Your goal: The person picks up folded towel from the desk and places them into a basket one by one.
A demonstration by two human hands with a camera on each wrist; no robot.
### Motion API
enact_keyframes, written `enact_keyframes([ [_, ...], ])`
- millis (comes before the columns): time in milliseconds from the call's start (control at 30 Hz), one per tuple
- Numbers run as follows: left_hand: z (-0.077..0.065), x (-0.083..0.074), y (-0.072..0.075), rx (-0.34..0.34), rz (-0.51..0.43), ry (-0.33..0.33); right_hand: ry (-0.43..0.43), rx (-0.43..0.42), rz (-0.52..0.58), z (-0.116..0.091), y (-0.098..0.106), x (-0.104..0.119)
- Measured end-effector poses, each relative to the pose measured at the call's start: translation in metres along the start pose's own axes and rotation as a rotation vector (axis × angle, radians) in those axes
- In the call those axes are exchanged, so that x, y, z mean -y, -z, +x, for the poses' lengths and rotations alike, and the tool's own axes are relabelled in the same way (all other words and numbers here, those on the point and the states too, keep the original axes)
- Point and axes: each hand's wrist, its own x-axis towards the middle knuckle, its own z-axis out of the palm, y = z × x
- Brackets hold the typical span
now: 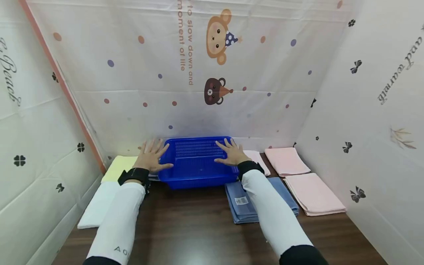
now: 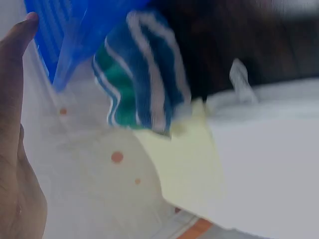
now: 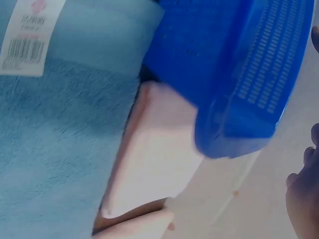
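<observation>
A blue plastic basket [image 1: 195,182] with slotted walls stands at the back of the table, its inside bare. My left hand [image 1: 150,156] is spread over its left end, and my right hand [image 1: 232,154] over its right end. Fingers on both hands are extended and hold nothing; whether they touch the rim, I cannot tell. Beside the basket in the left wrist view lies a striped blue, green and white cloth [image 2: 149,74], largely hidden from the head camera. Under my right forearm is a folded blue towel [image 1: 241,209] with a barcode label [image 3: 25,50].
On the left lie a folded yellow cloth [image 1: 120,167] and a white one [image 1: 97,209]. Folded pink cloths [image 1: 314,193] line the right side, a paler one [image 1: 260,160] close to the basket. Printed curtains [image 1: 132,73] enclose the brown table [image 1: 192,221] at the back and sides.
</observation>
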Motion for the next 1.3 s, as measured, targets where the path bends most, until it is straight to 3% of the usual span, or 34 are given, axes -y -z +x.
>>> enact_keyframes([
  [167, -0.001, 0.013, 0.007, -0.001, 0.04, 0.016, -0.005, -0.055, -0.003, -0.008, -0.005, -0.018],
  [267, -0.003, 0.014, 0.002, 0.017, 0.02, 0.01, 0.037, -0.162, -0.006, -0.012, -0.012, -0.023],
  [400, -0.011, 0.007, -0.008, -0.005, -0.055, -0.046, 0.105, -0.335, 0.008, -0.014, -0.022, -0.026],
  [533, -0.026, -0.003, -0.012, -0.06, -0.101, -0.127, 0.133, -0.379, 0.056, -0.023, -0.023, -0.036],
  [767, -0.057, -0.012, -0.019, -0.156, -0.164, -0.145, 0.152, -0.365, 0.114, -0.075, -0.022, -0.081],
  [900, -0.062, -0.011, -0.029, -0.21, -0.224, -0.142, 0.137, -0.374, 0.166, -0.115, -0.037, -0.112],
  [1133, -0.061, -0.012, -0.032, -0.252, -0.317, -0.109, 0.136, -0.086, 0.191, -0.159, -0.058, -0.133],
  [1300, -0.074, -0.014, -0.037, -0.336, -0.342, -0.037, 0.23, -0.016, 0.243, -0.171, -0.064, -0.131],
])
